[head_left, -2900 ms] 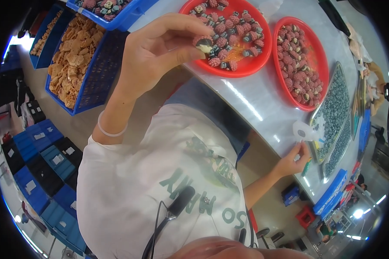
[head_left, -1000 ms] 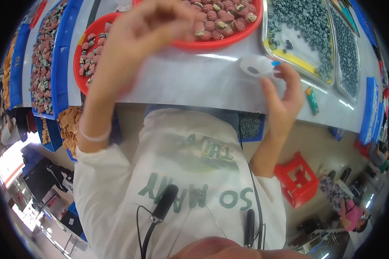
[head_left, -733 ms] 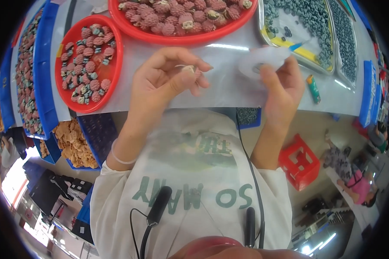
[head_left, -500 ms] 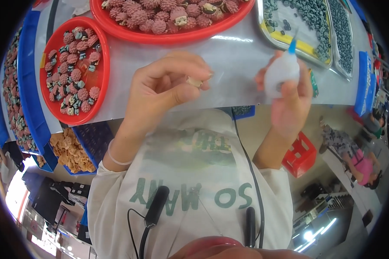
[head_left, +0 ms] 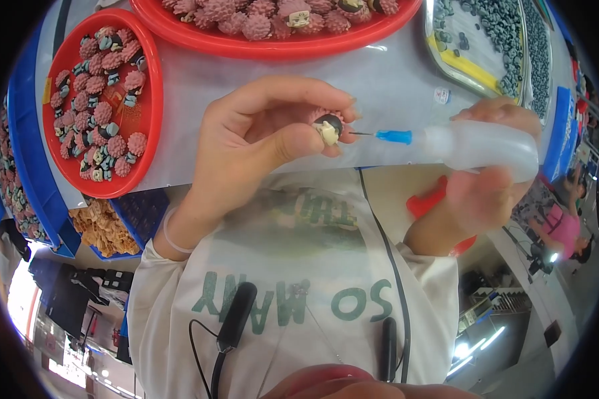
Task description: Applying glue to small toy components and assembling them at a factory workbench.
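My left hand [head_left: 259,139] pinches a small pink bumpy figure [head_left: 329,125] with a dark and cream end, held just over the table edge. My right hand [head_left: 489,179] grips a translucent squeeze bottle [head_left: 482,147] lying sideways. Its blue needle tip [head_left: 393,136] points left, and the thin needle reaches the figure's cream end. Both hands hover above my white shirt, near the white table [head_left: 246,80].
A red tray [head_left: 150,113] of pink figures sits at the left, a larger red tray [head_left: 273,48] at the top. A metal tray [head_left: 472,73] of dark grey-blue pieces lies top right. Blue crates [head_left: 40,213] stand lower left, a red stool [head_left: 432,203] under the table.
My right hand picked the bottle up from the table and tipped it from upright to sideways, bringing its needle to the figure. My left hand lowered the figure toward my chest.
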`<move>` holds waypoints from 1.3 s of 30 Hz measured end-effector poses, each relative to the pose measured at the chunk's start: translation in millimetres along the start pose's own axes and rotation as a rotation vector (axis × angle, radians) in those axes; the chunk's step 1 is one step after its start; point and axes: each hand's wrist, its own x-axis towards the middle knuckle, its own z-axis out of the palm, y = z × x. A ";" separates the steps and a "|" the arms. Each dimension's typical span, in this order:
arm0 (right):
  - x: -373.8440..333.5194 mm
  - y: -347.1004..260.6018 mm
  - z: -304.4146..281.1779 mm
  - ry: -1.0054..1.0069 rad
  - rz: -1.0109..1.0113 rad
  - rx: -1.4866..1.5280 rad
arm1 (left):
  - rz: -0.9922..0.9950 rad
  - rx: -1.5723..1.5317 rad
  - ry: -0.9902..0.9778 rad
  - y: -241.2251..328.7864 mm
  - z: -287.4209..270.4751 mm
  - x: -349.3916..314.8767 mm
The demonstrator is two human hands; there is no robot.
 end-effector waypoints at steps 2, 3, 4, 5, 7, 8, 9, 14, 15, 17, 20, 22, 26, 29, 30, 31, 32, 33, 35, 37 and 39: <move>1.9 1.7 -0.8 -0.031 0.044 0.007 | 0.017 -0.008 0.009 -2.3 0.7 -0.4; 1.9 2.2 -0.4 -0.030 0.046 0.006 | 0.026 -0.013 0.012 -3.1 0.4 -0.9; 2.2 2.8 0.1 -0.032 0.059 0.021 | 0.024 -0.014 0.012 -3.2 0.9 -0.7; 2.5 3.4 0.5 -0.033 0.072 0.036 | 0.014 -0.028 0.016 -3.0 1.9 0.0; 3.4 2.6 2.4 -0.043 0.048 0.002 | 0.000 -0.040 0.021 -3.6 -0.7 0.2; 4.1 1.6 3.9 -0.053 0.021 -0.033 | 0.030 -0.061 -0.076 -4.4 -6.7 1.0; 3.7 -0.8 7.2 -0.052 0.023 -0.033 | 0.060 -0.081 -0.173 -4.9 -10.0 1.4; 2.6 -10.7 12.6 -0.077 -0.330 -0.239 | 0.053 -0.078 -0.160 -4.3 -10.9 1.0; 6.4 -9.1 8.4 -0.160 -0.456 -0.278 | 0.053 -0.073 -0.164 -4.3 -10.5 1.3; 7.0 -17.5 4.9 -0.198 -0.466 -0.366 | 0.060 -0.077 -0.169 -4.6 -9.8 1.9; 7.9 -20.1 4.9 -0.247 -0.534 -0.511 | 0.059 -0.066 -0.159 -4.0 -8.3 0.6; 7.6 -22.5 6.5 -0.252 -0.587 -0.592 | 0.047 -0.069 -0.162 -3.7 -9.7 1.9; 5.3 -19.8 8.0 -0.197 -0.500 -0.526 | 0.041 -0.043 -0.157 -3.8 -7.4 2.3; 2.0 -15.7 -8.2 -0.197 -0.456 -0.376 | 0.030 -0.031 -0.077 -3.0 -0.2 1.4; -0.8 -14.3 -14.0 -0.236 -0.365 -0.269 | 0.008 -0.020 -0.008 -2.5 2.3 0.9; -7.2 -7.5 -1.9 -0.019 -0.316 -0.074 | 0.009 -0.020 -0.012 -1.9 2.5 0.5; -7.2 -5.6 -4.4 0.044 -0.248 -0.030 | -0.005 -0.013 -0.012 -1.4 2.7 0.4; -5.8 -4.0 -8.2 0.113 -0.181 0.007 | -0.021 -0.009 -0.019 -0.9 3.6 2.2; -4.9 5.1 -1.3 0.170 -0.148 0.087 | -0.038 0.002 -0.018 0.9 4.0 1.9; -2.2 11.6 6.0 0.135 -0.084 0.090 | -0.053 0.056 0.016 1.9 3.2 -0.9; 3.9 24.2 13.1 0.162 -0.205 -0.198 | -0.028 0.019 -0.037 0.9 -2.5 -1.0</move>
